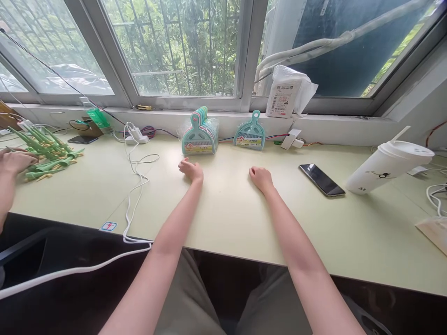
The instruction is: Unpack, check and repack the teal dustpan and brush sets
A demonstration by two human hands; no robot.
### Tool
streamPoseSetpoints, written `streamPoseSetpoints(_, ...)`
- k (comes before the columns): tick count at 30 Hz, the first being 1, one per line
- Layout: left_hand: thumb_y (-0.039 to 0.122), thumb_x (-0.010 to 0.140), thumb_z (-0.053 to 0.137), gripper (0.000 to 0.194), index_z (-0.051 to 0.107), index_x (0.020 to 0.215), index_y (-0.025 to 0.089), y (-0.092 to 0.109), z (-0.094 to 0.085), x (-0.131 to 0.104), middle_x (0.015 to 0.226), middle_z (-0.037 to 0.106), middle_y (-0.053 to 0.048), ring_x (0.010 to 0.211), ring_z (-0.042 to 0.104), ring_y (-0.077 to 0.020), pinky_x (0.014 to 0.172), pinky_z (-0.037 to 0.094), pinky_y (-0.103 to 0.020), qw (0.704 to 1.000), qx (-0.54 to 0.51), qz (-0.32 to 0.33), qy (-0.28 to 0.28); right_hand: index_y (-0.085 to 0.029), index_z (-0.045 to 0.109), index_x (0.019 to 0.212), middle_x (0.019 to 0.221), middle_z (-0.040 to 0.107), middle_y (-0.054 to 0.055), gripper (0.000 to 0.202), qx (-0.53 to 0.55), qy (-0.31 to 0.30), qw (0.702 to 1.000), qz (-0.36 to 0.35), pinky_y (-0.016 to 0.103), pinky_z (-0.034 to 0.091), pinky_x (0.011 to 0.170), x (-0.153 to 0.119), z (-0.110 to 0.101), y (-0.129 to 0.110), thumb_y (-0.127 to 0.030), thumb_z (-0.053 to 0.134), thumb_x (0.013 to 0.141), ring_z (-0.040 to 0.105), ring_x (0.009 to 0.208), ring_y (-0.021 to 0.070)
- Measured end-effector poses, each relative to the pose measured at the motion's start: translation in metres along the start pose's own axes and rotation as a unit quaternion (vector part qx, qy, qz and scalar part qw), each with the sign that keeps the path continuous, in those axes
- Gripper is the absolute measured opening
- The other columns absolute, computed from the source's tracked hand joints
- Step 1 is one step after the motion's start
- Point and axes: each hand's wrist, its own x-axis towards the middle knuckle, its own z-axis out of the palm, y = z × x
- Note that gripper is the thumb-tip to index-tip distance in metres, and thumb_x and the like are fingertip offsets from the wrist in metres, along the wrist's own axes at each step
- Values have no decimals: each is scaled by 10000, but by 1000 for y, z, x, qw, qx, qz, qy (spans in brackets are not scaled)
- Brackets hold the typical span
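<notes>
My left hand (191, 170) rests on the pale green table (223, 209), its fingers loosely curled and nothing visible in them. Just behind it stands a stack of wrapped dustpan and brush sets (199, 135), mostly teal with some pink edges. To the right, my right hand (261, 178) lies on the table as a loose fist with nothing seen in it. One more wrapped teal dustpan set (250, 134) leans upright against the window ledge, behind my right hand and not touching it.
Right: a black phone (321, 180) and tilted white cup (387, 167). White cables (134, 186) run down the left side. Far left, another person's hand (16, 163) touches green plastic stems (52, 156). A white package (288, 93) sits on the ledge.
</notes>
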Motion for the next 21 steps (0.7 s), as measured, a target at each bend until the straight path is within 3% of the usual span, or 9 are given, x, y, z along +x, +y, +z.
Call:
streamPoseSetpoints(3, 97, 793, 585, 471, 378, 1215, 125, 2, 1, 26, 1406, 361, -251, 1392, 316, -319, 1118, 308, -481, 998, -2, 56, -30, -187, 717, 897, 932, 739, 111, 367, 4, -8, 1000, -19, 285, 348, 673, -9, -1, -4, -297, 382, 998, 645, 826, 209)
streamPoseSetpoints(6, 184, 804, 658, 507, 384, 1229, 152, 12, 3, 65, 1440, 337, -254, 1386, 326, -349, 1058, 377, -510, 999, -11, 37, -31, -194, 710, 882, 921, 739, 102, 352, 8, -12, 1000, -21, 280, 340, 662, -11, -3, -6, -298, 393, 997, 644, 830, 205)
streamPoseSetpoints(9, 162, 773, 692, 503, 427, 1199, 175, 17, 2, 100, 1393, 427, -222, 1303, 450, -319, 1009, 430, -466, 998, -20, 34, -58, -206, 703, 874, 917, 742, 89, 351, 15, -8, 1000, -19, 276, 326, 647, -9, -3, -7, -301, 391, 1002, 647, 832, 201)
streamPoseSetpoints(12, 128, 725, 716, 455, 485, 1114, 176, 13, -1, 122, 1172, 589, -141, 1167, 560, -247, 1012, 426, -388, 994, -13, 61, -91, -212, 700, 873, 910, 743, 83, 344, 20, -5, 1000, -22, 277, 319, 640, -6, -3, -7, -300, 394, 1004, 650, 828, 199)
streamPoseSetpoints(15, 197, 717, 733, 294, 532, 932, 193, 7, -4, 125, 944, 643, -65, 1034, 605, -226, 987, 438, -377, 987, -16, 65, -148, -214, 694, 875, 909, 741, 81, 336, 26, -4, 999, -26, 278, 320, 640, -5, -2, -7, -304, 396, 1004, 648, 831, 201)
streamPoseSetpoints(17, 257, 697, 754, 280, 536, 863, 197, 5, -6, 116, 914, 647, -55, 976, 616, -221, 949, 463, -374, 976, -46, 65, -202, -213, 689, 873, 895, 735, 80, 342, 30, -4, 999, -27, 281, 326, 646, -5, -2, -7, -304, 387, 1005, 643, 824, 206)
streamPoseSetpoints(19, 271, 675, 756, 323, 548, 910, 193, 7, -8, 98, 943, 652, -59, 962, 625, -216, 912, 493, -374, 954, -111, 58, -271, -210, 684, 872, 885, 727, 80, 344, 37, -2, 999, -28, 284, 345, 664, -7, -3, -7, -298, 379, 1004, 636, 812, 208)
streamPoseSetpoints(21, 232, 669, 731, 433, 540, 1057, 201, 13, -7, 73, 1018, 654, -68, 974, 639, -216, 882, 524, -382, 912, -203, 40, -353, -208, 677, 933, 945, 717, 80, 310, 53, 30, 997, -49, 289, 379, 727, -9, -6, -8, -282, 384, 1000, 629, 846, 209)
